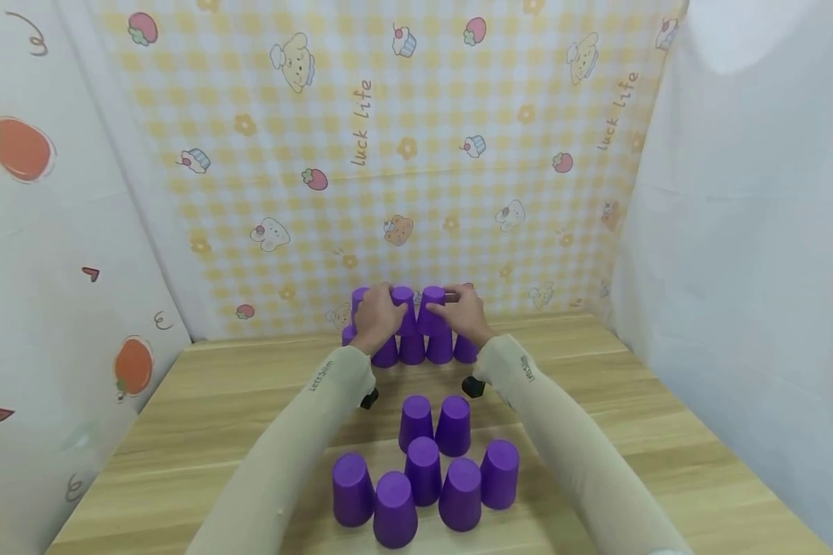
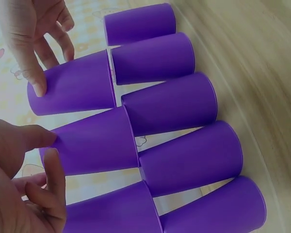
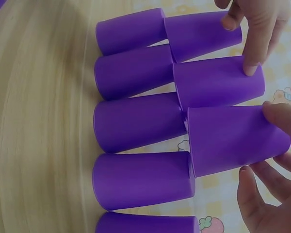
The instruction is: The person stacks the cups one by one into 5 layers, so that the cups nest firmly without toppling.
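Observation:
At the back of the table, purple cups stand upside down in two tiers: several form the lower row (image 2: 169, 104) and three sit above. My right hand (image 1: 463, 310) grips the upper right cup (image 3: 237, 138), its thumb on the front and fingers around the far side. With its thumb, my left hand (image 1: 378, 312) touches the upper middle cup (image 2: 94, 143). The left fingers are loosely bent beside that cup, overlapping the upper left cup (image 3: 203, 34). In the head view, the left hand partly hides the upper left cup.
Nearer on the wooden table (image 1: 611, 432), several more purple cups stand upside down, with two cups side by side behind a front cluster (image 1: 423, 470). A patterned cloth (image 1: 416, 200) hangs right behind the stack. White cloth walls (image 1: 729, 231) rise at both sides.

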Tool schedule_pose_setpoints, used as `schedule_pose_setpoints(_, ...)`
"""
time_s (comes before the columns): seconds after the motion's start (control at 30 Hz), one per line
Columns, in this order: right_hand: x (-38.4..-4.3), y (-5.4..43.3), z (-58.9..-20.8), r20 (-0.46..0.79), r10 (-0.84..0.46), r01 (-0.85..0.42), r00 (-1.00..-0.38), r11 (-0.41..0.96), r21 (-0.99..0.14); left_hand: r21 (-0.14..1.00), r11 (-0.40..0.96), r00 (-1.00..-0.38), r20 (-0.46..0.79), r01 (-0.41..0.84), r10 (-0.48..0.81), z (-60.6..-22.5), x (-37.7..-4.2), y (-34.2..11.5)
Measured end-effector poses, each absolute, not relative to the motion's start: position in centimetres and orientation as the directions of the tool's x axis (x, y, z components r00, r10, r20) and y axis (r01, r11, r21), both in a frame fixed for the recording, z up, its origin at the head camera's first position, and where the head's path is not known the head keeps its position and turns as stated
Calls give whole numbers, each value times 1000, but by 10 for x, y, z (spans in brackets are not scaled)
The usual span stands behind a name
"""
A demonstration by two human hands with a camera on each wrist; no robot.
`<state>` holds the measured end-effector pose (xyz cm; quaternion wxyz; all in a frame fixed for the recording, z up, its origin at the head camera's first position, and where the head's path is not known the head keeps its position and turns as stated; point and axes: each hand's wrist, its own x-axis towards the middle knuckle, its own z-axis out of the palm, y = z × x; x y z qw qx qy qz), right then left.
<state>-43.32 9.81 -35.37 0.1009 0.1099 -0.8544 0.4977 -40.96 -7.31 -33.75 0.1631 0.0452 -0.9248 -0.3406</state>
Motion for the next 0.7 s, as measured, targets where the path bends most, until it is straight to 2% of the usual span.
schedule_pose_setpoints(0.47,-446,103,-358,321,-106,-329,-941,515,-792,629,766,-934,337,131,-116,-337,-408,-76)
schedule_pose_setpoints(0.7,-451,99,-355,303,-141,-331,-943,518,-788,609,776,-922,374,164,-99,-332,-395,-86)
